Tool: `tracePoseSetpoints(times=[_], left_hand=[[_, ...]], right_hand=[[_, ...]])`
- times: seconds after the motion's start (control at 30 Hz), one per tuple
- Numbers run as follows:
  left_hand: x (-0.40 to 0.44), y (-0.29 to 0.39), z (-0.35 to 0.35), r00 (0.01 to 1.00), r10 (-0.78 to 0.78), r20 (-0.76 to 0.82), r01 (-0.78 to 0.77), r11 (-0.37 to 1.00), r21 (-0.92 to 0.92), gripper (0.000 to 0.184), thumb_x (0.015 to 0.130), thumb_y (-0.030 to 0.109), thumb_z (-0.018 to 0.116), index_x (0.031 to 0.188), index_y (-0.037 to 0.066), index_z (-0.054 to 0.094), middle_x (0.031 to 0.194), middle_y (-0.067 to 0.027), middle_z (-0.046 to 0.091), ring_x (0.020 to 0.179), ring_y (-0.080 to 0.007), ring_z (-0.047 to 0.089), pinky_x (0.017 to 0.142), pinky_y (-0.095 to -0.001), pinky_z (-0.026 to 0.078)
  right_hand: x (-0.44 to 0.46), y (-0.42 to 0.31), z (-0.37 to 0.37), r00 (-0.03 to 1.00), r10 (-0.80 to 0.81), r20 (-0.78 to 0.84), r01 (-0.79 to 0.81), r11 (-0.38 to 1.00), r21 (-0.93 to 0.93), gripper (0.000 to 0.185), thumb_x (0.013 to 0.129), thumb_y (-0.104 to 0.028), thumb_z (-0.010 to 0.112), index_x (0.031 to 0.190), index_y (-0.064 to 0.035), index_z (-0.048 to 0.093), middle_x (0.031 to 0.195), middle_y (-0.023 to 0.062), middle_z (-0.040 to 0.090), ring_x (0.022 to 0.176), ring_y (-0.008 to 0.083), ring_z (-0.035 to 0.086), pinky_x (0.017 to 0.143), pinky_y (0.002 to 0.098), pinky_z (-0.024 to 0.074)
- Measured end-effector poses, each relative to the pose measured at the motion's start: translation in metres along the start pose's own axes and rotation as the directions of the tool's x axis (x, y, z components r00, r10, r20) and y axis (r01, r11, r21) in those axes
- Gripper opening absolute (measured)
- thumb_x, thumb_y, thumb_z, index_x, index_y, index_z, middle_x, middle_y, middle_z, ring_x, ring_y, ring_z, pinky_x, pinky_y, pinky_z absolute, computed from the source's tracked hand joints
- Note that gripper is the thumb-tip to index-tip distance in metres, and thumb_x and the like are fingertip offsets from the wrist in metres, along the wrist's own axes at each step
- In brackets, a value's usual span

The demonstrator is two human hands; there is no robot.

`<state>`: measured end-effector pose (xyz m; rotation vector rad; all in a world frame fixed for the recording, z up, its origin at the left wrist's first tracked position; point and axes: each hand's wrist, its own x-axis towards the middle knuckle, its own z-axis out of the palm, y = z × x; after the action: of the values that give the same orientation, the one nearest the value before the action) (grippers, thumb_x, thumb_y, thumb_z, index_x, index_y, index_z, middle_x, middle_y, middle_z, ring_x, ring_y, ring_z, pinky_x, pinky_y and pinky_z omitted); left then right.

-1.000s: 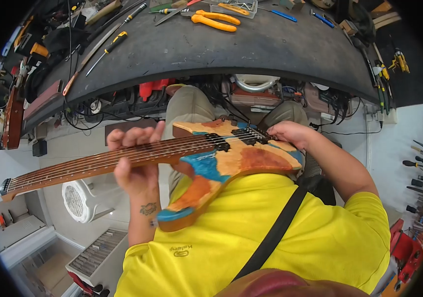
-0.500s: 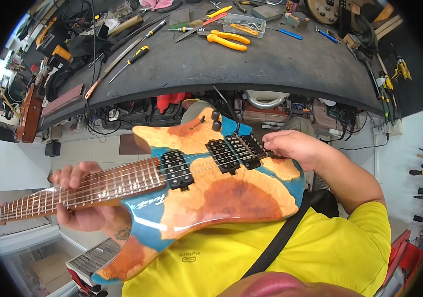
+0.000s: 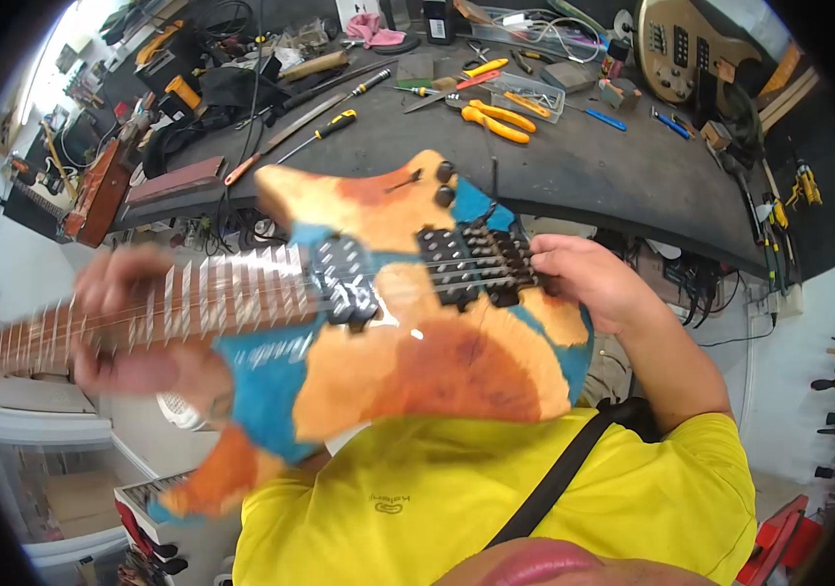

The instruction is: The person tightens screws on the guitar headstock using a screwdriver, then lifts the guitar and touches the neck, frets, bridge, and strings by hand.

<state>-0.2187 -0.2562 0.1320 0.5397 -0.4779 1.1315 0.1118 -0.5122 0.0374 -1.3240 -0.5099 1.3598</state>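
Your left hand (image 3: 149,373), blurred, has its fingers wrapped around the neck (image 3: 227,293) of the guitar (image 3: 408,337), whose body lies right of them. Your right fingers meet the bridge (image 3: 503,266); whether they grip, you can't tell. Apparently you're steadying it; shifting it calls for two-handed support.

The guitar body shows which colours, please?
The guitar body shows blue, tan and reddish-brown patches, best in the head view.

Glossy tan, red-brown and blue guitar (image 3: 408,366), strung; held face up across the person (image 3: 457,479); neck leftward.
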Motion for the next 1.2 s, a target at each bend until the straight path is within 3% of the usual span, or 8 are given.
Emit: tracePoseSetpoints(times=[0.17, 0.43, 0.53, 0.7, 0.87, 0.93, 1.03, 1.2], left_hand=[[0.047, -0.084, -0.059, 0.983, -0.129, 0.13, 0.133, 0.991, -0.022, 0.02, 0.072, 0.013, 0.074, 0.086, 0.01, 0.06, 0.082, -0.0013, 0.061, 0.082, -0.0173, 0.059, 0.102, -0.0382, 0.043], [0.064, -0.151, -0.12, 0.833, -0.254, 0.492, 0.388, 0.901, -0.193, 0.038, 0.08, 0.027, 0.091, 0.087, 0.017, 0.055, 0.086, 0.0036, 0.064, 0.1, -0.0178, 0.065, 0.121, -0.0572, 0.033], [0.067, -0.152, -0.114, 0.866, -0.268, 0.422, 0.36, 0.92, -0.153, 0.037, 0.082, 0.025, 0.089, 0.089, 0.015, 0.054, 0.086, 0.0015, 0.064, 0.1, -0.0194, 0.066, 0.121, -0.0619, 0.034], [0.067, -0.15, -0.099, 0.946, -0.262, 0.193, 0.276, 0.96, -0.052, 0.016, 0.087, 0.011, 0.072, 0.099, 0.009, 0.062, 0.095, -0.0026, 0.069, 0.107, -0.0213, 0.068, 0.123, -0.0626, 0.031], [0.072, -0.144, -0.106, 0.953, -0.286, 0.103, 0.291, 0.955, -0.048, 0.015, 0.083, 0.013, 0.073, 0.092, 0.013, 0.061, 0.093, -0.0003, 0.071, 0.103, -0.0219, 0.071, 0.121, -0.0664, 0.031], [0.07, -0.147, -0.1, 0.911, -0.385, 0.149, 0.413, 0.855, -0.315, 0.021, 0.079, 0.008, 0.074, 0.087, 0.016, 0.056, 0.088, 0.0035, 0.069, 0.099, -0.0188, 0.069, 0.122, -0.0644, 0.029], [0.071, -0.145, -0.102, 0.912, -0.397, 0.102, 0.409, 0.863, -0.295, 0.035, 0.067, 0.002, 0.082, 0.086, 0.018, 0.057, 0.079, 0.0086, 0.065, 0.092, -0.0128, 0.068, 0.121, -0.0637, 0.029], [0.069, -0.144, -0.103, 0.929, -0.366, 0.054, 0.367, 0.895, -0.252, 0.034, 0.066, 0.001, 0.084, 0.083, 0.016, 0.059, 0.08, 0.0059, 0.066, 0.093, -0.0162, 0.069, 0.12, -0.0636, 0.031]], right_hand=[[-0.001, -0.005, -0.047, 0.993, -0.089, -0.082, 0.09, 0.996, 0.007, 0.011, 0.099, -0.016, 0.061, 0.101, -0.0073, 0.066, 0.096, -0.0005, 0.064, 0.087, 0.0102, 0.059, 0.079, 0.0274, 0.0495], [0.007, 0.022, -0.111, 0.991, -0.099, -0.094, 0.098, 0.995, -0.014, 0.02, 0.1, -0.015, 0.052, 0.106, -0.0023, 0.066, 0.105, 0.006, 0.071, 0.097, 0.0155, 0.066, 0.089, 0.0319, 0.0513], [0.009, 0.016, -0.108, 0.988, -0.113, -0.102, 0.118, 0.992, 0.048, 0.022, 0.098, -0.013, 0.053, 0.112, -0.0025, 0.066, 0.107, 0.0043, 0.071, 0.096, 0.0139, 0.064, 0.086, 0.0312, 0.0498], [0.017, 0.023, -0.12, 0.988, -0.153, 0.02, 0.149, 0.977, 0.15, 0.035, 0.098, -0.013, 0.053, 0.126, 0.0072, 0.063, 0.121, 0.0125, 0.072, 0.108, 0.0211, 0.069, 0.1, 0.0374, 0.0526], [0.016, 0.039, -0.113, 0.989, -0.145, -0.032, 0.148, 0.95, 0.276, 0.031, 0.1, -0.015, 0.055, 0.121, 0.0062, 0.066, 0.117, 0.0124, 0.073, 0.104, 0.0204, 0.07, 0.098, 0.0367, 0.0537], [0.021, 0.048, -0.122, 0.984, -0.176, 0.024, 0.16, 0.936, 0.313, 0.029, 0.101, -0.015, 0.055, 0.119, 0.0047, 0.067, 0.117, 0.012, 0.073, 0.105, 0.0205, 0.07, 0.097, 0.0368, 0.0542], [0.015, 0.046, -0.117, 0.979, -0.201, 0.03, 0.184, 0.937, 0.296, 0.027, 0.102, -0.014, 0.056, 0.118, 0.0051, 0.067, 0.115, 0.0128, 0.073, 0.102, 0.0214, 0.07, 0.095, 0.037, 0.0551], [0.011, 0.043, -0.11, 0.983, -0.18, -0.034, 0.182, 0.939, 0.292, 0.028, 0.102, -0.013, 0.056, 0.119, 0.0059, 0.065, 0.116, 0.0138, 0.071, 0.1, 0.0203, 0.071, 0.092, 0.0343, 0.0571]])
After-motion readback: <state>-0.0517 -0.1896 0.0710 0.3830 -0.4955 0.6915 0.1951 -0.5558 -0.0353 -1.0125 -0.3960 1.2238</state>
